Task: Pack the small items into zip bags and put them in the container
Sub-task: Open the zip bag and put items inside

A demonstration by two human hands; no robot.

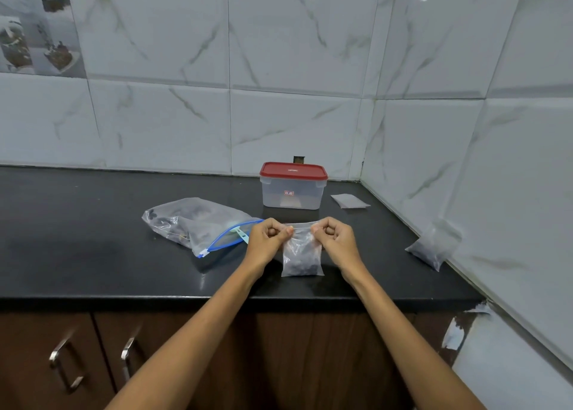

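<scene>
White marbled wall tiles (294,68) close off a corner behind the black bench (93,239) I am looking down on, with brown cupboard doors (62,363) under its front edge.

My left hand (266,239) and right hand (336,237) are up in front of me with the small zip bag (302,251) strung between them. The fingers (288,230) of the left hand are curled and pinch the top strip at its left end; the right hand's fingers pinch the same strip at its right end. The bag hangs below both sets of fingers, dark small items (302,262) gathered in its lower half, its bottom edge down by the bench; I cannot tell whether it touches.

Just left of my left fingers lies a large bag (192,222) with a blue zip, on its side and holding more dark pieces. Beyond the fingers stands the container (293,188), its red lid (293,171) on. To the right of it a flat empty bag (349,200) lies on the bench, and well right of my right fingers a filled bag (432,248) leans against the side wall.
</scene>
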